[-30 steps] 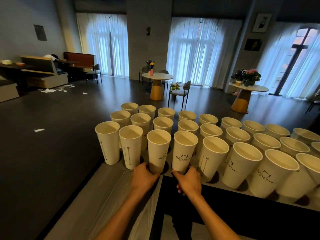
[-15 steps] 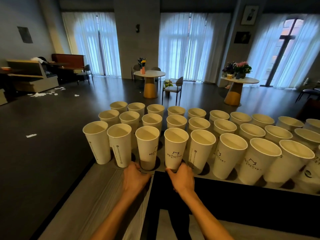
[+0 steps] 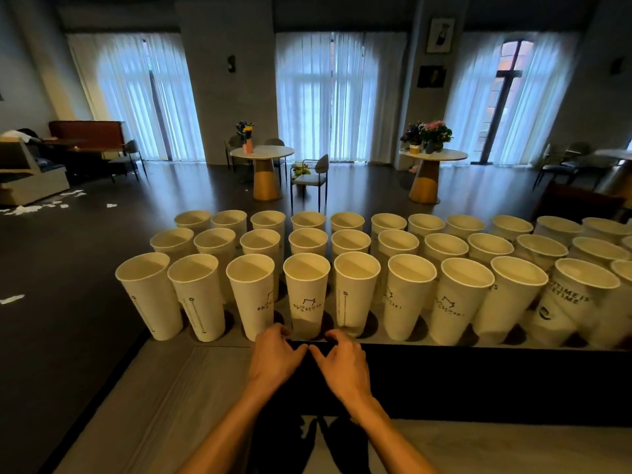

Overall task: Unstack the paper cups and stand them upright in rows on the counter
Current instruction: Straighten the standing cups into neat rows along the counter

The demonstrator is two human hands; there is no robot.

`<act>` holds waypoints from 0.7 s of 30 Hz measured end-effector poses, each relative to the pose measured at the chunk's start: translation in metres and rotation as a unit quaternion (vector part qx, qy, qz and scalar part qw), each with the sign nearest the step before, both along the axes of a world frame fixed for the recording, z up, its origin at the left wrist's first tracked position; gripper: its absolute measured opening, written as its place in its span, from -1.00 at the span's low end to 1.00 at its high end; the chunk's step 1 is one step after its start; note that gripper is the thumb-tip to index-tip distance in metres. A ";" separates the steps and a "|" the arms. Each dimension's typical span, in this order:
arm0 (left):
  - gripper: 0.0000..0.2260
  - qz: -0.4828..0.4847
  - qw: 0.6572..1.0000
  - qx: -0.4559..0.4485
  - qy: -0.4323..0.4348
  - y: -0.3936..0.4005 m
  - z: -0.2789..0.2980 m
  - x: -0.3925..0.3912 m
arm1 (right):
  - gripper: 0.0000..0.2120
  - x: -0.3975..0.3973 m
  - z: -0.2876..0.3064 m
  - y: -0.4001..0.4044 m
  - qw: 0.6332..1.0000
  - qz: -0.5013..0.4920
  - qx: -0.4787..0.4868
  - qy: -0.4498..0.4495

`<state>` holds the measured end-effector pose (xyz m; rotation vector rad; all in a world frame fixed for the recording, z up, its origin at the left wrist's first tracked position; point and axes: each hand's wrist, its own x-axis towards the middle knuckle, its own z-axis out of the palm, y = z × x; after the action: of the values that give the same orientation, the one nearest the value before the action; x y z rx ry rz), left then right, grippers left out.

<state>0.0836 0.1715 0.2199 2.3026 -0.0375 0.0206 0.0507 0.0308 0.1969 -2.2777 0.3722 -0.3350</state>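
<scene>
Left hand and right hand loosely curled below upright cups

Room was dim; daylight came only through curtained windows at the back, blue-white and slightly blown out. Paper cups were backlit, yellowish, dropping dark shadows toward the camera on the counter. Wide-angle bending at the edges; cups at far right were smeared with blur.
</scene>
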 end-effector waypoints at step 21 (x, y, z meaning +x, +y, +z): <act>-0.30 0.017 0.998 0.055 -0.012 -0.024 -0.008 0.021 | -0.18 -0.004 0.017 -0.046 0.967 -0.023 0.226 0.111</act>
<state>0.1042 0.1479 0.2123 2.4136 -0.0130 0.0653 0.0470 -0.0148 0.2139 -1.8600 0.5553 -0.0087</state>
